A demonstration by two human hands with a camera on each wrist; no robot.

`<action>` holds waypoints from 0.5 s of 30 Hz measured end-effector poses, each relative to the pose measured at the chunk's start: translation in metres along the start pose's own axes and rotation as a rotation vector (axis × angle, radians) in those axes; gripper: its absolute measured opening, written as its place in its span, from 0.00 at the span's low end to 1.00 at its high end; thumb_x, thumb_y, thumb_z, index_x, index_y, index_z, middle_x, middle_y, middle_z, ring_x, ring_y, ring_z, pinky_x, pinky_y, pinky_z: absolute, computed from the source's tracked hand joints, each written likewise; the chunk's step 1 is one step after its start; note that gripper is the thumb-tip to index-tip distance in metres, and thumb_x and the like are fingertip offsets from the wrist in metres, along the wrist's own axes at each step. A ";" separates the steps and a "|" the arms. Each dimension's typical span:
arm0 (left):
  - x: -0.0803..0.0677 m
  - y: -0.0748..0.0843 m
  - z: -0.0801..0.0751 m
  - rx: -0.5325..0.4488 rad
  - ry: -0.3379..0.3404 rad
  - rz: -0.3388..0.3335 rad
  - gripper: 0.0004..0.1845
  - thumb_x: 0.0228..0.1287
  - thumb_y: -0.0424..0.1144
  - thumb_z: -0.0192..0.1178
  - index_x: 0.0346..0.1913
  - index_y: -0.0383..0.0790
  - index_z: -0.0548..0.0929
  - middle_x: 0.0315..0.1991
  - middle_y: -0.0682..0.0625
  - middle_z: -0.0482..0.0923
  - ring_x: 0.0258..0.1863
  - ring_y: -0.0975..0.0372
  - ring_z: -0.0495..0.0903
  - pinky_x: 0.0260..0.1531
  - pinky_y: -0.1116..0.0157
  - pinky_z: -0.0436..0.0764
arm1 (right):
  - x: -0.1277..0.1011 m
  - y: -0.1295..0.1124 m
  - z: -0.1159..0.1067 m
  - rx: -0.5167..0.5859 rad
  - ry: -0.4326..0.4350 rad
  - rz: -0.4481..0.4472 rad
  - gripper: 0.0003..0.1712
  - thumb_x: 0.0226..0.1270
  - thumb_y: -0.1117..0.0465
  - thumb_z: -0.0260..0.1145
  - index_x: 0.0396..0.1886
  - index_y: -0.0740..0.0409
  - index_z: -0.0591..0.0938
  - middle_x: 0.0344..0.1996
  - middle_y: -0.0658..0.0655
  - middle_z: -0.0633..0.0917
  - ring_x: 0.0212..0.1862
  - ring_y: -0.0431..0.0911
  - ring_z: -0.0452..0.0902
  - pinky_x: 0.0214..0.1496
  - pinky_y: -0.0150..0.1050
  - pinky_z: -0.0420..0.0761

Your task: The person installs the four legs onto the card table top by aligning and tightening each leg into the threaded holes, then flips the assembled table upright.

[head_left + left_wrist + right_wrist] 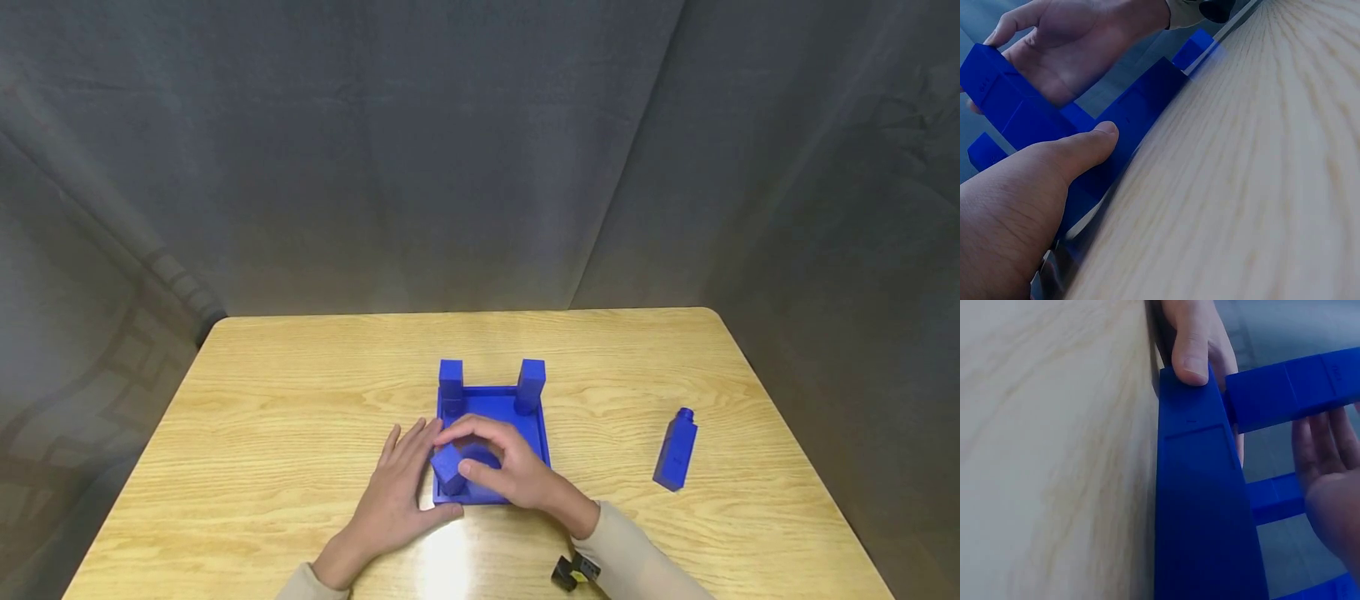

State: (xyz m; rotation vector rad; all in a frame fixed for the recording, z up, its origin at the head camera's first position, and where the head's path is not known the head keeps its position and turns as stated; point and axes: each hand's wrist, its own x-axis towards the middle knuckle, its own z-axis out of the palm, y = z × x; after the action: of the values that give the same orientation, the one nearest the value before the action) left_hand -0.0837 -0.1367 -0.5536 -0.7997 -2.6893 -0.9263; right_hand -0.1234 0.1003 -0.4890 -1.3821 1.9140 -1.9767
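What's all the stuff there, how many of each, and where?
Table: one, pale wood, under the blue things
Tray: one, blue, on the table
Far posts: two, blue, at the tray's far corners
Near-left post: one, blue, at that tray corner
Loose post: one, blue, on the table's right
Curtains: count unclear, dark grey, around the table
Gadget: one, black and yellow, low in the head view
Sleeves: two, beige, at the wrists
Left hand: one, bare, touching the tray
Right hand: one, bare, holding the near-left post
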 end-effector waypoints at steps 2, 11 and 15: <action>0.000 0.001 -0.001 -0.003 -0.004 0.001 0.61 0.63 0.73 0.72 0.89 0.42 0.62 0.85 0.44 0.67 0.84 0.41 0.64 0.89 0.43 0.44 | 0.001 -0.001 -0.001 -0.006 -0.019 -0.010 0.20 0.80 0.74 0.62 0.68 0.72 0.81 0.62 0.71 0.86 0.72 0.56 0.81 0.79 0.47 0.78; 0.001 0.001 -0.001 0.008 -0.008 0.009 0.59 0.63 0.72 0.72 0.86 0.39 0.67 0.86 0.45 0.65 0.84 0.41 0.64 0.89 0.44 0.44 | 0.000 -0.004 0.002 0.002 -0.030 0.024 0.21 0.82 0.77 0.58 0.69 0.74 0.81 0.66 0.71 0.86 0.75 0.62 0.78 0.83 0.47 0.74; 0.001 0.001 -0.001 0.006 -0.013 0.006 0.59 0.64 0.74 0.71 0.86 0.38 0.67 0.86 0.45 0.65 0.84 0.41 0.64 0.89 0.43 0.44 | -0.001 -0.002 0.002 -0.029 -0.005 0.009 0.22 0.76 0.80 0.61 0.67 0.75 0.83 0.63 0.72 0.87 0.72 0.61 0.81 0.80 0.48 0.78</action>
State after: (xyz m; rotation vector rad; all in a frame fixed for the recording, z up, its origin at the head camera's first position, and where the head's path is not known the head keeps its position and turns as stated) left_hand -0.0844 -0.1363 -0.5521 -0.8151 -2.6977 -0.9149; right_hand -0.1205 0.0997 -0.4881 -1.3810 1.9514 -1.9474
